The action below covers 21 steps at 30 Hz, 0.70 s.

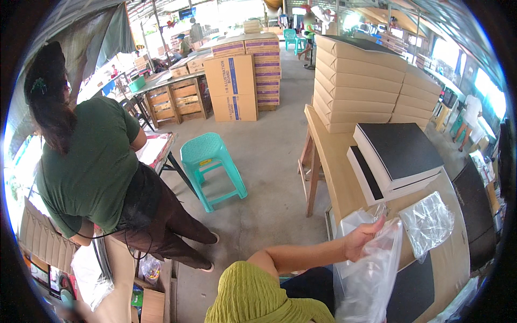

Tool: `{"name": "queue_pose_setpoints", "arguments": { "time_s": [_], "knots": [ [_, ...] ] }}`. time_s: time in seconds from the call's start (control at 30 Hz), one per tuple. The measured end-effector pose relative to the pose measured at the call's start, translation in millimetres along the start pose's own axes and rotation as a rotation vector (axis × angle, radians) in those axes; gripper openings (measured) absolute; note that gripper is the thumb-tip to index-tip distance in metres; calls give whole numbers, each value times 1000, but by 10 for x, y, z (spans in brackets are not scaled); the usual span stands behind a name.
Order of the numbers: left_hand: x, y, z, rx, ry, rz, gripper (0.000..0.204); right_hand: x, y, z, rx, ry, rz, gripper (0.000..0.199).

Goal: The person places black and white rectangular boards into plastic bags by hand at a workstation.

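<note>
My left hand (362, 241) reaches across to the right, over the table, its fingers closed on a clear plastic bag (366, 285). The bag hangs down from the fingers, long and see-through. Beyond the hand lies a pile of black-topped boards (401, 151) with thick white edges. A folded packet of clear plastic (427, 222) is just right of the hand. Partly behind the hanging bag, a flat black board (413, 293) rests on the table (339, 185). My right hand does not show.
Tall stacks of brown-wrapped packs (355, 81) stand at the table's far end. A turquoise stool (207, 156) is on the floor ahead. At left a person in a dark green shirt (91, 161) stands at another table. Cardboard cartons (231, 89) are piled farther back.
</note>
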<state>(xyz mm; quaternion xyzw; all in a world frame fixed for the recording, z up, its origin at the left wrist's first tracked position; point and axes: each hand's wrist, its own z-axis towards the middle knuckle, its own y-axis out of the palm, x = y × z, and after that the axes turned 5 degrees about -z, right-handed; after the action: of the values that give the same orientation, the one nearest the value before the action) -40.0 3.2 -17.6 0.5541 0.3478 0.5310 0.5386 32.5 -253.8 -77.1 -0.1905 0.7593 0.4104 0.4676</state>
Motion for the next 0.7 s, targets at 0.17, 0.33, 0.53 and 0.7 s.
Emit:
{"name": "queue_pose_setpoints", "arguments": {
  "time_s": [0.17,0.33,0.53,0.7],
  "knots": [
    [-285,-535,-128,-299,-679,884,28,173,93,-136,33,0,57,38],
    [-233,-585,205,-457,151,415,37,255,-96,-515,126,-134,172,41],
    [-245,-971,359,-705,-159,-435,65,611,-352,-1078,127,-417,414,45],
    [-136,-907,240,-342,-211,-55,77,608,-471,-1527,210,-645,474,48]
  ]
}}
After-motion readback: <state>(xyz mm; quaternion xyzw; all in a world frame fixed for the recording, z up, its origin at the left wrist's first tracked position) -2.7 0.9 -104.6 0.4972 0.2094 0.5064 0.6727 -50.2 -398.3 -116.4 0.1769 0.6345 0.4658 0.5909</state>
